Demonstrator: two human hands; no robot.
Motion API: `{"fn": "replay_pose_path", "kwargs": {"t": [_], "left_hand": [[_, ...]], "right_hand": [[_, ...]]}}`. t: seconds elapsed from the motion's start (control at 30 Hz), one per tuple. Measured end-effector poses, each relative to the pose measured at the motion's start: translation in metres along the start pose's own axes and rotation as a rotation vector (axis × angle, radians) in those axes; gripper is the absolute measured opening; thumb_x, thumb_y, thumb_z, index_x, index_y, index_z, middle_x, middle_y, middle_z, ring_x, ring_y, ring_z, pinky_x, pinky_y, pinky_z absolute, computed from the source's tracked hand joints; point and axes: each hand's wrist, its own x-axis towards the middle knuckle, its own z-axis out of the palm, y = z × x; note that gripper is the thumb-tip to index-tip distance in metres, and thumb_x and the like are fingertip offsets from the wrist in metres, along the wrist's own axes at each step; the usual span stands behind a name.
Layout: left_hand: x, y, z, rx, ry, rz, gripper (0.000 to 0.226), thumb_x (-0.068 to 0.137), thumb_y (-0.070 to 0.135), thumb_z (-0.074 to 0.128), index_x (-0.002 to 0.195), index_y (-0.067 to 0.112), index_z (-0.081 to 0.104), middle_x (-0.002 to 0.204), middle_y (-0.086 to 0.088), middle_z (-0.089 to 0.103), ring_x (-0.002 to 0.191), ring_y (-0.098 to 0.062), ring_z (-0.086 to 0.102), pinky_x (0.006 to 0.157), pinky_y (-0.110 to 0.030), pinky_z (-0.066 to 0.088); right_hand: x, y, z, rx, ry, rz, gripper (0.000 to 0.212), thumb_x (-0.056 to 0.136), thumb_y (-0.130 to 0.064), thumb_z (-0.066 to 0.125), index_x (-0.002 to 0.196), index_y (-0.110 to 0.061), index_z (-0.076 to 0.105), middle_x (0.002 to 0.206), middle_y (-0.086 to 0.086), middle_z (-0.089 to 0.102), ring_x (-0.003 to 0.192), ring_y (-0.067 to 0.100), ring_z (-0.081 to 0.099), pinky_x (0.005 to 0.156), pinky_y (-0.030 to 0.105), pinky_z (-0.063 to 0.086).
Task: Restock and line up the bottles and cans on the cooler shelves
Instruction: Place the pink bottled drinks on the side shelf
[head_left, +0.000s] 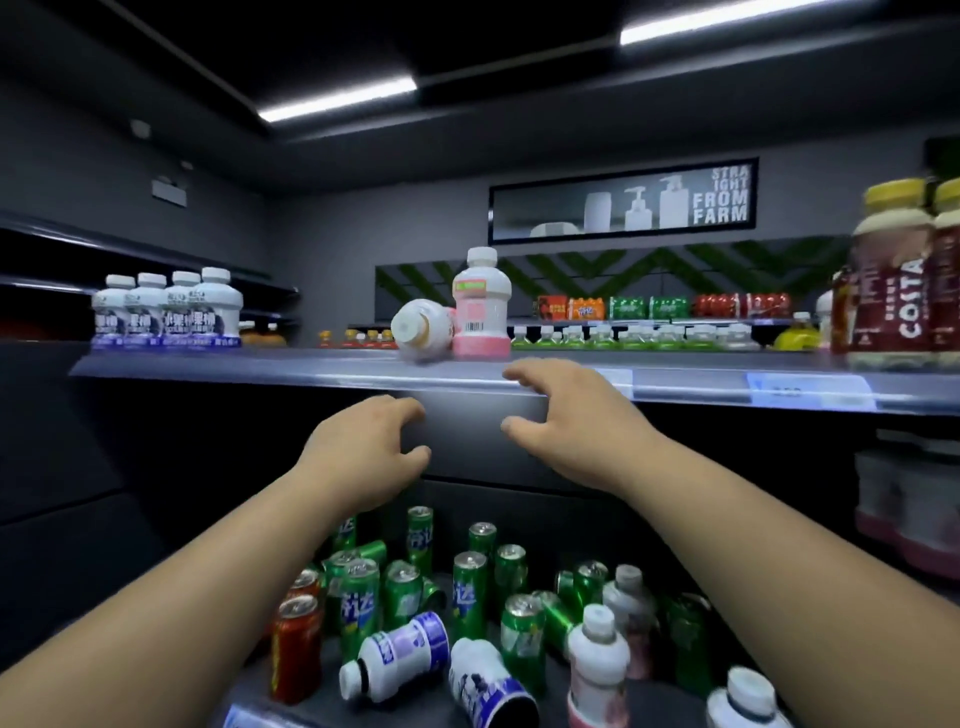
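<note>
A pink-labelled white bottle (481, 306) stands upright on the upper shelf (311, 370). Beside it on its left a similar bottle (422, 328) lies on its side, cap toward me. My right hand (569, 421) hovers just below and in front of them at the shelf's front edge, fingers spread, holding nothing. My left hand (363, 447) is lower and to the left, fingers curled apart, also holding nothing. On the lower shelf, green cans (469, 592), red cans (295, 642) and several white bottles (397, 654) stand and lie in disorder.
Several blue-labelled white bottles (166, 309) stand in a row at the upper shelf's left end. Brown Costa bottles (891, 280) stand at its right end. Pink-based bottles (904, 499) sit on a shelf lower right. Other stocked shelves run along the far wall.
</note>
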Motion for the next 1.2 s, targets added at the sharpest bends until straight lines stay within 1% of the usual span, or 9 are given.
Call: {"fn": "replay_pose_path", "kwargs": {"t": [0.23, 0.43, 0.57, 0.67, 0.8, 0.9, 1.1, 1.13, 1.2], "left_hand": [[0.061, -0.019, -0.001, -0.182, 0.264, -0.083, 0.061, 0.084, 0.041, 0.067, 0.138, 0.029, 0.041, 0.128, 0.000, 0.062, 0.115, -0.028, 0.058, 0.091, -0.042, 0.049], [0.110, -0.040, 0.017, -0.323, 0.320, -0.101, 0.074, 0.082, 0.049, 0.068, 0.143, 0.028, 0.032, 0.128, -0.006, 0.057, 0.116, -0.033, 0.055, 0.095, -0.047, 0.046], [0.132, -0.056, 0.031, -0.353, 0.365, -0.032, 0.051, 0.083, 0.048, 0.066, 0.127, 0.029, 0.049, 0.116, -0.004, 0.055, 0.107, -0.032, 0.057, 0.089, -0.044, 0.047], [0.143, -0.070, 0.036, -0.389, 0.431, 0.068, 0.044, 0.081, 0.050, 0.058, 0.117, 0.025, 0.058, 0.110, -0.002, 0.059, 0.102, -0.030, 0.058, 0.085, -0.044, 0.049], [0.162, -0.084, 0.035, -0.529, 0.529, 0.114, 0.036, 0.086, 0.048, 0.059, 0.111, 0.021, 0.061, 0.105, 0.001, 0.060, 0.096, -0.024, 0.057, 0.082, -0.039, 0.046], [0.179, -0.087, 0.017, -0.657, 0.584, 0.114, 0.027, 0.092, 0.040, 0.061, 0.112, 0.023, 0.059, 0.108, 0.003, 0.061, 0.098, -0.020, 0.056, 0.082, -0.036, 0.045], [0.214, -0.072, -0.015, -1.011, 0.471, 0.044, 0.030, 0.092, 0.042, 0.063, 0.113, 0.029, 0.048, 0.100, 0.009, 0.058, 0.095, -0.018, 0.060, 0.081, -0.034, 0.049], [0.217, -0.070, -0.010, -1.045, 0.409, 0.035, 0.035, 0.089, 0.046, 0.066, 0.114, 0.028, 0.049, 0.104, 0.007, 0.060, 0.098, -0.019, 0.061, 0.083, -0.035, 0.050], [0.218, -0.069, 0.008, -1.022, 0.260, 0.012, 0.062, 0.075, 0.054, 0.078, 0.120, 0.028, 0.045, 0.115, 0.002, 0.060, 0.101, -0.019, 0.060, 0.088, -0.037, 0.052]], "right_hand": [[0.070, 0.008, 0.001, -0.013, 0.143, 0.002, 0.056, 0.087, -0.035, 0.064, 0.141, -0.028, 0.051, 0.137, -0.002, 0.057, 0.126, 0.018, 0.052, 0.104, 0.040, 0.046], [0.111, 0.001, 0.018, -0.003, 0.210, 0.066, 0.064, 0.083, -0.035, 0.069, 0.142, -0.033, 0.043, 0.128, 0.000, 0.052, 0.115, 0.021, 0.054, 0.093, 0.040, 0.048], [0.135, -0.009, 0.033, -0.061, 0.254, 0.119, 0.082, 0.081, -0.034, 0.068, 0.151, -0.036, 0.024, 0.139, 0.002, 0.041, 0.121, 0.027, 0.050, 0.099, 0.045, 0.047], [0.152, -0.012, 0.044, -0.069, 0.306, 0.173, 0.082, 0.084, -0.034, 0.065, 0.152, -0.036, 0.019, 0.134, 0.002, 0.038, 0.113, 0.030, 0.053, 0.092, 0.044, 0.049], [0.160, -0.008, 0.060, -0.069, 0.348, 0.247, 0.081, 0.087, -0.043, 0.061, 0.152, -0.040, 0.013, 0.135, 0.003, 0.038, 0.110, 0.033, 0.056, 0.091, 0.049, 0.051], [0.163, -0.004, 0.062, -0.078, 0.357, 0.273, 0.084, 0.086, -0.046, 0.061, 0.152, -0.042, 0.009, 0.136, 0.004, 0.041, 0.110, 0.033, 0.056, 0.092, 0.049, 0.050], [0.161, -0.005, 0.064, -0.160, 0.353, 0.320, 0.091, 0.086, -0.049, 0.062, 0.153, -0.044, 0.000, 0.137, 0.004, 0.044, 0.114, 0.033, 0.055, 0.086, 0.044, 0.047], [0.161, -0.006, 0.065, -0.163, 0.359, 0.320, 0.091, 0.086, -0.049, 0.062, 0.153, -0.044, 0.000, 0.137, 0.005, 0.045, 0.114, 0.033, 0.055, 0.084, 0.044, 0.047], [0.160, -0.007, 0.065, -0.163, 0.373, 0.322, 0.091, 0.085, -0.048, 0.062, 0.152, -0.043, 0.001, 0.137, 0.005, 0.048, 0.113, 0.032, 0.056, 0.083, 0.043, 0.046]]}}
